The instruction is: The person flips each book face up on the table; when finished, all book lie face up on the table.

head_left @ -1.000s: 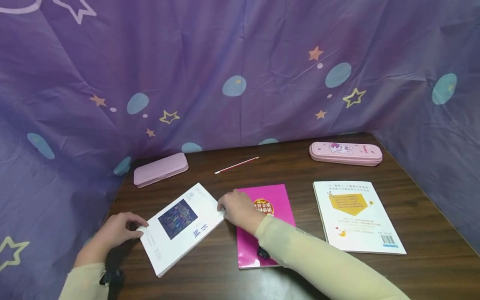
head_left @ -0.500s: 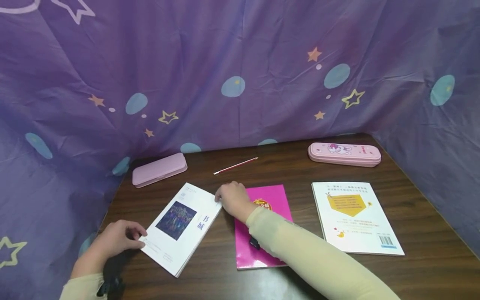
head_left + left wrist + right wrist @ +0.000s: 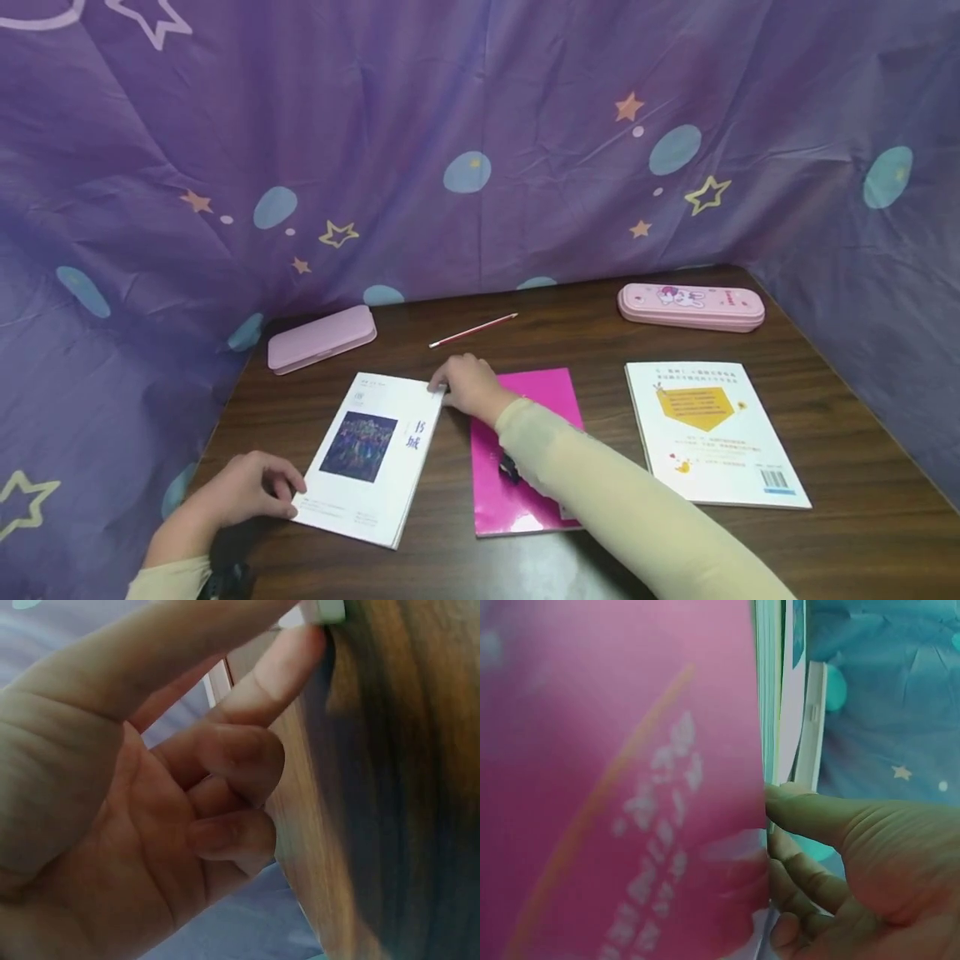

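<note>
A white book (image 3: 341, 492) with a dark square picture on its cover lies at the left of the table in the head view, slightly turned. My left hand (image 3: 243, 492) pinches its lower left corner between thumb and index finger. In the left wrist view the other fingers (image 3: 240, 761) of that hand are curled, and only a bit of the book shows at the top. My right hand (image 3: 471, 387) pinches the book's upper right corner. Under the right forearm lies a pink book (image 3: 498, 508), partly hidden by the arm; its cover fills much of the right wrist view.
Another white book (image 3: 720, 450) with a yellow shape lies at the right. A plain pink case (image 3: 322, 337) stands at the back left, and a pink pencil case (image 3: 690, 307) with a rabbit at the back right. A pencil (image 3: 472, 330) lies between them. Purple cloth surrounds the table.
The white book has turned clockwise and stands straighter to the table. My left hand has moved slightly down and right with its corner; my right hand has shifted a little up and left.
</note>
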`<state>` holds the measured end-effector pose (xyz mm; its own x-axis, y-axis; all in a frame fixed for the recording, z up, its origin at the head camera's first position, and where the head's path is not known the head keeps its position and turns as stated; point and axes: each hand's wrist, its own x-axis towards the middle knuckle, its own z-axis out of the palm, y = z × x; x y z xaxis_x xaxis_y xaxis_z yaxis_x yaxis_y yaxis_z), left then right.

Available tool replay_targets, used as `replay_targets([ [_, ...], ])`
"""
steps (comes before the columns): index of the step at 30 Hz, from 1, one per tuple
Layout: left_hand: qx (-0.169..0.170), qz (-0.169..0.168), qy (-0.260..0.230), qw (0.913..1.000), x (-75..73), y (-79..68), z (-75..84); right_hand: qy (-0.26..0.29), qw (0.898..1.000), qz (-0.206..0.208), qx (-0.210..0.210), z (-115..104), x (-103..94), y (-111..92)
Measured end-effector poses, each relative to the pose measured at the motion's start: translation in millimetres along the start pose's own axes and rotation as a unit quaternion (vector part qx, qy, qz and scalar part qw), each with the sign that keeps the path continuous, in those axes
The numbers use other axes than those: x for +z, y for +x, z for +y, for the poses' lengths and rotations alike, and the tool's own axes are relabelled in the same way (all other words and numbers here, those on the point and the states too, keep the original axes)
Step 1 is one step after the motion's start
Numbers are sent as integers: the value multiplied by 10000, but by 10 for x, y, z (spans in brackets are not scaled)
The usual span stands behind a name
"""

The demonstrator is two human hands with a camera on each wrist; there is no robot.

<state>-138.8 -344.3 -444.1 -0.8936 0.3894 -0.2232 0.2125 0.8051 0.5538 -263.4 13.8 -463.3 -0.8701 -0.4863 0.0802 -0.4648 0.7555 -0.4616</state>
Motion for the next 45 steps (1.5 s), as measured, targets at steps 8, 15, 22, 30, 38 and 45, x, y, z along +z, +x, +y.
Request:
replay_targets([
  [8, 150, -222, -512, 9983, 110, 33, 25, 773, 9970, 66, 67, 86, 16, 45],
  [15, 259, -344, -448, 9981, 145, 61, 108, 287, 9979, -458, -343, 93, 8, 17],
  [22, 128, -504, -576, 9970, 165, 69, 159, 319, 9976, -513, -335, 161, -44, -58],
  [30, -29, 108, -21, 9999, 232, 138, 397, 395, 9991, -60, -153, 321, -220, -302],
  [38, 24, 497, 89, 9987, 308, 426, 784, 314, 9992, 208, 107, 538, -444, -572],
  [45, 452, 456, 135, 9978, 477, 664, 1008, 124, 9983, 553, 96, 760, -554, -773],
])
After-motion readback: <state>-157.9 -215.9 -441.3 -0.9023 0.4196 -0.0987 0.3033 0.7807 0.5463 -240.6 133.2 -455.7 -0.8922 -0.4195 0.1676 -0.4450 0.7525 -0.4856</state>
